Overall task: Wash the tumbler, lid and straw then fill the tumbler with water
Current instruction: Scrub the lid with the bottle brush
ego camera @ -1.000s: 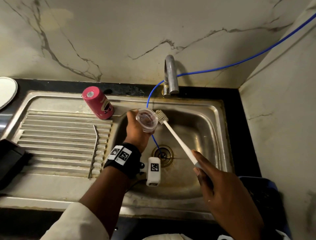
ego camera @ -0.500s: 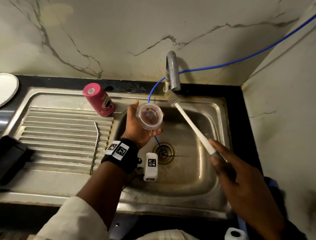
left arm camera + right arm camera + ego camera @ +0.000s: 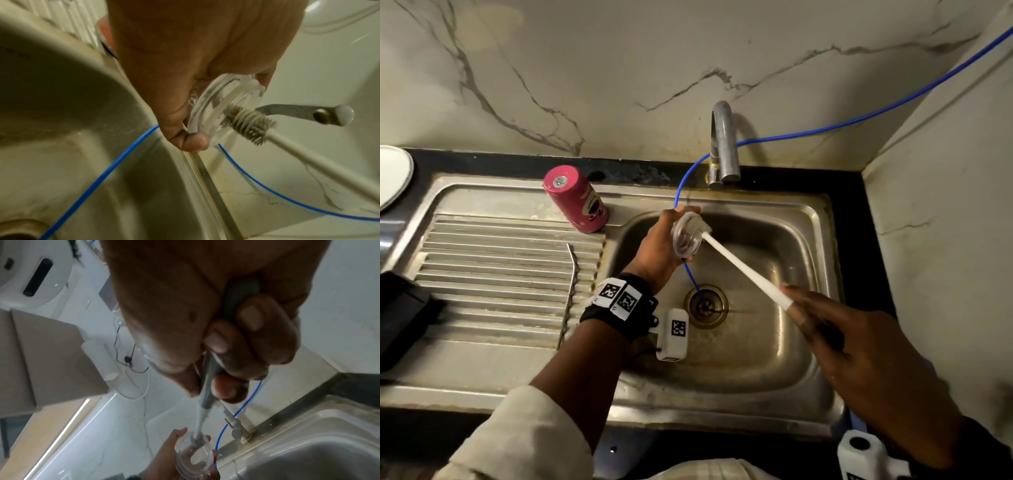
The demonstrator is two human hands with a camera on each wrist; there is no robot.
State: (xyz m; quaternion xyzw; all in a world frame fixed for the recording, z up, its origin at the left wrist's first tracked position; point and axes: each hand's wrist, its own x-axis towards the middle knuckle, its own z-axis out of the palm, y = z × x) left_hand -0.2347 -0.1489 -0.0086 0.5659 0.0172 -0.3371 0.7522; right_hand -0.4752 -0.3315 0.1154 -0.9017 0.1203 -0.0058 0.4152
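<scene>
You face a pale marble wall (image 3: 619,68) with dark veins, meeting a plain wall (image 3: 945,205) at the right corner. Below it, a black counter (image 3: 859,192) borders a steel sink (image 3: 822,240) with a ribbed drainboard (image 3: 500,267) on the left. The light is dim and warm.

A blue hose (image 3: 825,127) runs along my marble wall (image 3: 619,68) past the tap (image 3: 724,144); a white plate (image 3: 393,174) sits far left.
</scene>
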